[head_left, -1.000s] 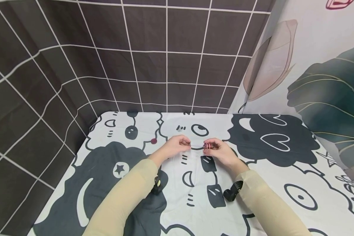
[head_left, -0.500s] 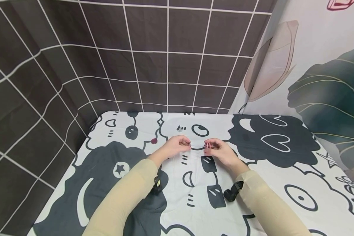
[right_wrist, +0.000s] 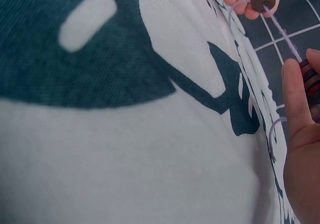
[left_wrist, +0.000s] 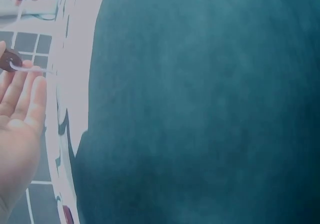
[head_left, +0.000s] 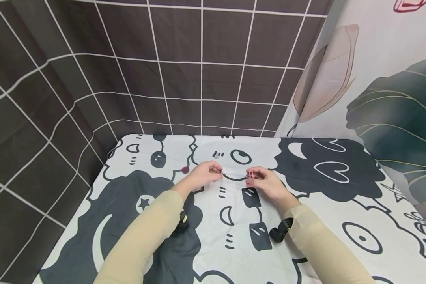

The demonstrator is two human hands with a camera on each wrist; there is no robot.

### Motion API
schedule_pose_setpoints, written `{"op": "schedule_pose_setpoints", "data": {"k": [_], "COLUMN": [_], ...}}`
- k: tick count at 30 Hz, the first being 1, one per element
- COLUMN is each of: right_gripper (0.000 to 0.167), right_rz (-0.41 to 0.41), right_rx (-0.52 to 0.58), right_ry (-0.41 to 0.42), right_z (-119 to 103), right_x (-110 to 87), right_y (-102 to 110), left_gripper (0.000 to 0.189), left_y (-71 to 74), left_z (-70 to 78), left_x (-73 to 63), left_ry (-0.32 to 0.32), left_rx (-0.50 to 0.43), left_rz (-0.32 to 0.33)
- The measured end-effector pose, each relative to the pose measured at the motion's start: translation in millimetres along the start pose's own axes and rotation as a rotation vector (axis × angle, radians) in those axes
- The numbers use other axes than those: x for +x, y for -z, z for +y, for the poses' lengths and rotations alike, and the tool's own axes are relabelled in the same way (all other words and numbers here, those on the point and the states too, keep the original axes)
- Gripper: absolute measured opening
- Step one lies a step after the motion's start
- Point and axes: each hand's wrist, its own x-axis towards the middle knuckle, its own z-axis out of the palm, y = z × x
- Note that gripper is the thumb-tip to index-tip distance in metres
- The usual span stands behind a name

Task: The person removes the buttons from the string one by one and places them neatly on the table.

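Observation:
My left hand (head_left: 206,173) pinches a brown round bead (right_wrist: 262,2). A pale string (right_wrist: 284,32) passes through it, and a short tail of string curls out on the far side. My right hand (head_left: 268,184) holds a short stack of red and dark striped beads (head_left: 251,175) between thumb and fingers. The string runs between both hands, close over the patterned cloth, and more of it hangs below the right hand in the right wrist view. Left of the left hand, a dark red round piece (head_left: 185,170) lies on the cloth.
A white cloth (head_left: 213,260) with black cartoon prints covers the table. Behind and to the left hangs a dark grid-patterned curtain (head_left: 177,81). A pale leaf-print curtain (head_left: 372,55) hangs at the right. Both wrists carry small black cameras.
My left hand has moved a little to the left with the bead, and the gap between the hands has widened. The right hand has stayed in place with the stack.

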Motion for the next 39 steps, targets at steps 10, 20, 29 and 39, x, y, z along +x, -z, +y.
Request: {"op": "schedule_pose_setpoints", "data": {"k": [10,20,29,39], "right_gripper": [0.042,0.043,0.049,0.039], "right_rz": [-0.002,0.009,0.021,0.023], "right_rx": [0.054,0.076,0.091,0.086], "right_ry": [0.005,-0.001,-0.026,-0.017], "right_z": [2,3,2,2], "right_x": [-0.2,0.4,0.0,0.2], "right_y": [0,1,0,0], "left_gripper": [0.029,0.028,0.029,0.029], "left_y": [5.1,9.3,11.2,12.8], "left_z": [-0.5,-8.9,-5.9,-4.2], "left_x": [-4.8,-4.0,-6.9,-8.5], "left_ry": [0.011,0.001,0.011,0.018], "left_rx": [-0.002,0.025,0.031,0.048], "left_rz": [0.015,0.035,0.037,0.052]}}
